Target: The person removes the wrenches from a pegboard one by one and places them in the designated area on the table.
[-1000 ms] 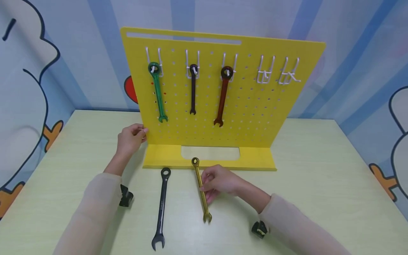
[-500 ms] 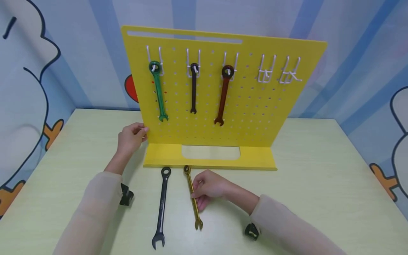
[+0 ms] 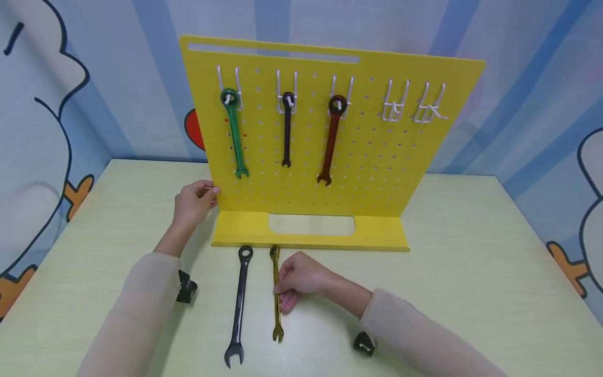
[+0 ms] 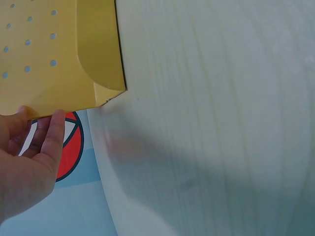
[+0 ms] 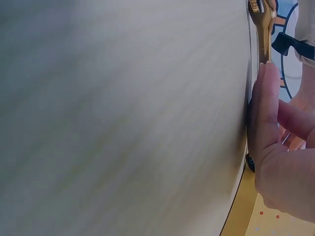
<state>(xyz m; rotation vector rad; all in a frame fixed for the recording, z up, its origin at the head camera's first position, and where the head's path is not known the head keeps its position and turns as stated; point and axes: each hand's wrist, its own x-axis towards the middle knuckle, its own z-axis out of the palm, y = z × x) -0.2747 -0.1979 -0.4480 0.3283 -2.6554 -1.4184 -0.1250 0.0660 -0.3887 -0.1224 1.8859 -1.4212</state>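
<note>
Gold wrench (image 3: pixel 276 296) pinched by the right hand (image 3: pixel 297 277) on the bench (image 3: pixel 471 272).
Left hand (image 3: pixel 190 204) grips the yellow pegboard (image 3: pixel 377 173) edge; three wrenches hang there.

You are getting bright, even light from overhead, throwing only soft shadows under the forearms and behind the yellow pegboard (image 3: pixel 330 141). The head view is bending straight lines at its edges. The right wrist view is blurring badly across the table (image 5: pixel 123 118).
</note>
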